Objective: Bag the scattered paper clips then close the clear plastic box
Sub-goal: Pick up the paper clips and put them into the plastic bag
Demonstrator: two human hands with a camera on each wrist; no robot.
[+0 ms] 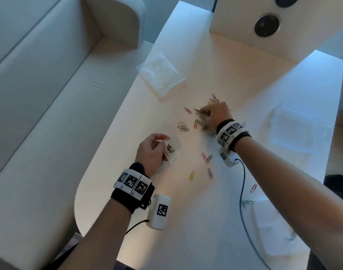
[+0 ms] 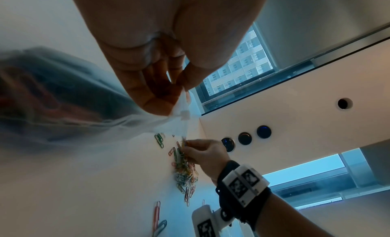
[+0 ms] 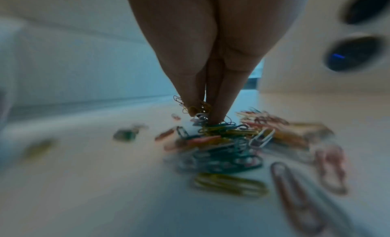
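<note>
Coloured paper clips [image 1: 198,123] lie scattered over the middle of the white table [image 1: 235,221], with a heap [image 3: 221,140] under my right hand. My right hand [image 1: 211,114] reaches down into that heap and its fingertips [image 3: 202,110] pinch a small bunch of clips. My left hand [image 1: 153,151] holds a small clear plastic bag [image 1: 172,149] by its mouth near the table's left edge; a few clips show inside it. The bag's rim [image 2: 181,114] is pinched between thumb and fingers. The clear plastic box [image 1: 295,129] sits at the right, faint against the table.
A folded white tissue or plastic pack [image 1: 161,75] lies at the table's far left. A white panel with round dark holes [image 1: 268,26] stands at the back. A pale sofa [image 1: 49,94] runs along the left. A blue cable [image 1: 242,191] trails from my right wrist.
</note>
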